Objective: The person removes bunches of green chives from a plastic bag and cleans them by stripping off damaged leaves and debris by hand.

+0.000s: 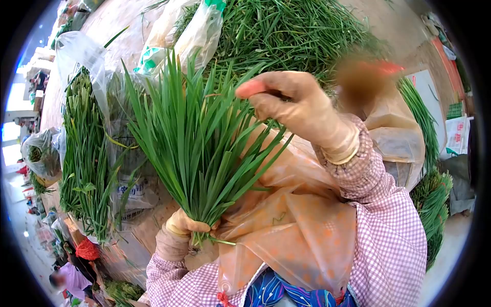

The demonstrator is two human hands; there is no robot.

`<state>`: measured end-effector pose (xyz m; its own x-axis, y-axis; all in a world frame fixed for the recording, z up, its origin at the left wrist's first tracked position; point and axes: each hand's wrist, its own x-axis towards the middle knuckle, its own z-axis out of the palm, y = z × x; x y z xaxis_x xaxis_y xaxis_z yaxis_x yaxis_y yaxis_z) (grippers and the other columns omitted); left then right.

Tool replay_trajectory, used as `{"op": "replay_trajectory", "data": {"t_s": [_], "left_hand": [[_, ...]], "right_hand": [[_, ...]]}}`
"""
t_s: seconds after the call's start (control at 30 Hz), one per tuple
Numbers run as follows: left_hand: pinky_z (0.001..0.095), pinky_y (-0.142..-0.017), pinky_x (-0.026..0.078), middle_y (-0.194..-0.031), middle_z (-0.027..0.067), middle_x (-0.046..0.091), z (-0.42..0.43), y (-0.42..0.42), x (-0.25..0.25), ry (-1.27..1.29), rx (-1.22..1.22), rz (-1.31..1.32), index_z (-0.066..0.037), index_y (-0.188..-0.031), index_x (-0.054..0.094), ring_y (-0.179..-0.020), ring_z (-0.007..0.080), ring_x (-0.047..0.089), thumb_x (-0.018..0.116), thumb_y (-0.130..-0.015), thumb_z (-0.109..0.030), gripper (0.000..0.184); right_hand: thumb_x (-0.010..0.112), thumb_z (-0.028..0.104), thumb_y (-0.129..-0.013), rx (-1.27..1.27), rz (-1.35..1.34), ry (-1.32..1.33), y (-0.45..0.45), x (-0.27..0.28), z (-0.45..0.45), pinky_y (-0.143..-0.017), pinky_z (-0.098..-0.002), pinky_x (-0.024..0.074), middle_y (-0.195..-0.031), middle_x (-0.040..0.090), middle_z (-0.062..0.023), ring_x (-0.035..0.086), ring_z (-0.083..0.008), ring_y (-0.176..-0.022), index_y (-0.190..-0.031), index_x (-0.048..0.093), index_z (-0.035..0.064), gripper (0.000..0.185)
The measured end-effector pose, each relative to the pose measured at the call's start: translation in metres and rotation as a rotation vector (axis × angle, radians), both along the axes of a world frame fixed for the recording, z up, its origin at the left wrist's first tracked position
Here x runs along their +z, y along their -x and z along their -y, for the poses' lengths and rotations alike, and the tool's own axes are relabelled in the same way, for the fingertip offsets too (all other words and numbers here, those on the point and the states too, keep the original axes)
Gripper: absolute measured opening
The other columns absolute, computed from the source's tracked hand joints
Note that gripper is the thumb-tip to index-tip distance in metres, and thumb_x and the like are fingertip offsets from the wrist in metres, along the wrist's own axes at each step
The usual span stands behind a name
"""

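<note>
My left hand point(186, 223), in a pale glove, is wrapped round the base of a bunch of green chives point(192, 148). The long flat leaves fan upward, and short stem ends stick out below the fist. My right hand point(291, 100), also gloved and with a reddish fingertip, is raised at the bunch's upper right. Its fingers are curled into a pinch near the leaf tips. A thin brownish strand point(212, 95) shows just left of the fingertips; whether they grip it I cannot tell.
A large heap of loose chives point(286, 36) lies beyond the bunch. To the left are stacked chives point(84, 153) beside a clear plastic bag point(82, 53). An orange-tinted plastic apron point(291, 225) covers my lap. A person in a purple top point(74, 280) is at lower left.
</note>
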<state>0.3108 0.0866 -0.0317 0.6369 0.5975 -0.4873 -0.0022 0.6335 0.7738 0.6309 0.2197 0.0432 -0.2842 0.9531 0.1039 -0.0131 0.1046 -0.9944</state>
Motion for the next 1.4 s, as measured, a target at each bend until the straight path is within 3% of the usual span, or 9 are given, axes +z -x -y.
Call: {"op": "replay_trajectory", "data": {"t_s": [0.43, 0.53, 0.63, 0.97, 1.1, 1.17, 1.2, 1.23, 1.4], "left_hand": [[0.0332, -0.056, 0.05, -0.074, 0.0107, 0.063, 0.006, 0.008, -0.012, 0.017, 0.033, 0.034, 0.004, -0.094, 0.063, -0.064, 0.021, 0.059, 0.071, -0.058, -0.001, 0.037], [0.0325, -0.057, 0.049, -0.076, 0.01, 0.063, 0.006, 0.008, -0.013, -0.023, 0.009, 0.024, 0.003, -0.095, 0.063, -0.066, 0.0201, 0.059, 0.071, -0.06, -0.002, 0.036], [0.0319, -0.058, 0.049, -0.076, 0.0098, 0.064, 0.003, 0.004, -0.005, 0.014, 0.013, 0.034, 0.003, -0.096, 0.063, -0.068, 0.0196, 0.06, 0.072, -0.061, -0.002, 0.037], [0.032, -0.058, 0.05, -0.088, 0.0103, 0.065, -0.007, -0.012, 0.015, 0.077, 0.028, 0.057, 0.001, -0.113, 0.06, -0.072, 0.0195, 0.061, 0.071, -0.062, 0.0, 0.052], [0.032, -0.07, 0.051, -0.099, 0.0104, 0.065, -0.002, 0.001, -0.004, -0.049, -0.053, 0.035, 0.0, -0.124, 0.055, -0.081, 0.0188, 0.06, 0.072, -0.063, -0.001, 0.064], [0.0324, -0.076, 0.05, -0.104, 0.0102, 0.064, 0.002, 0.003, -0.015, -0.143, -0.09, 0.015, -0.001, -0.126, 0.054, -0.087, 0.0189, 0.06, 0.073, -0.063, -0.001, 0.066], [0.0328, -0.084, 0.047, -0.11, 0.0092, 0.063, 0.001, -0.001, -0.018, -0.248, -0.162, -0.091, -0.001, -0.128, 0.053, -0.096, 0.019, 0.058, 0.074, -0.063, -0.002, 0.068], [0.0331, -0.088, 0.046, -0.113, 0.0087, 0.062, 0.0, -0.005, -0.016, -0.303, -0.196, -0.142, -0.001, -0.128, 0.053, -0.1, 0.0191, 0.057, 0.075, -0.062, -0.002, 0.07], [0.0339, -0.099, 0.039, -0.126, 0.0073, 0.056, -0.014, -0.022, 0.025, -0.117, -0.104, -0.032, -0.003, -0.133, 0.049, -0.114, 0.0189, 0.05, 0.076, -0.063, -0.005, 0.076]], "right_hand": [[0.067, 0.016, -0.084, 0.15, -0.097, 0.396, 0.03, -0.016, -0.007, -0.049, -0.0298, 0.0458, -0.064, 0.059, 0.0005, 0.054, -0.01, -0.053, -0.093, 0.066, 0.003, 0.016], [0.062, 0.011, -0.087, -0.217, 0.536, -0.635, 0.027, -0.04, -0.008, -0.05, -0.031, 0.0487, -0.059, 0.058, -0.0093, 0.06, -0.0171, -0.053, -0.086, 0.063, 0.0022, 0.009], [0.057, 0.005, -0.091, -0.535, -0.116, -0.053, 0.014, -0.049, -0.02, -0.056, -0.0239, 0.0472, -0.068, 0.061, -0.0016, 0.057, -0.01, -0.06, -0.089, 0.063, 0.0045, 0.006], [0.072, 0.018, -0.084, 0.108, -0.04, 0.405, 0.015, 0.045, 0.005, -0.051, -0.0184, 0.0416, -0.072, 0.062, 0.0003, 0.054, -0.0043, -0.058, -0.108, 0.059, 0.0012, 0.031], [0.069, 0.013, -0.085, 0.134, -0.148, 0.33, 0.041, 0.01, 0.007, -0.046, -0.0194, 0.0379, -0.064, 0.059, 0.0005, 0.052, -0.0044, -0.054, -0.093, 0.064, 0.0041, 0.013], [0.068, 0.011, -0.086, -0.051, 0.262, -0.386, 0.042, 0.004, 0.008, -0.049, -0.0222, 0.0409, -0.062, 0.057, -0.0042, 0.051, -0.0074, -0.054, -0.087, 0.064, 0.0036, 0.008], [0.066, 0.008, -0.082, -0.182, 0.334, -0.513, 0.04, 0.002, 0.006, -0.053, -0.031, 0.0475, -0.067, 0.059, -0.0157, 0.062, -0.0277, -0.058, -0.085, 0.062, 0.0044, 0.006], [0.066, 0.011, -0.085, -0.31, 0.387, -0.544, 0.037, 0.003, 0.004, -0.052, -0.0294, 0.0468, -0.065, 0.06, -0.0113, 0.061, -0.0207, -0.056, -0.083, 0.061, 0.0043, 0.009], [0.063, 0.011, -0.09, -0.45, -0.078, 0.044, -0.005, -0.01, -0.016, -0.05, -0.0187, 0.0409, -0.065, 0.059, 0.0017, 0.05, -0.0053, -0.054, -0.094, 0.061, 0.0049, 0.007]]}}
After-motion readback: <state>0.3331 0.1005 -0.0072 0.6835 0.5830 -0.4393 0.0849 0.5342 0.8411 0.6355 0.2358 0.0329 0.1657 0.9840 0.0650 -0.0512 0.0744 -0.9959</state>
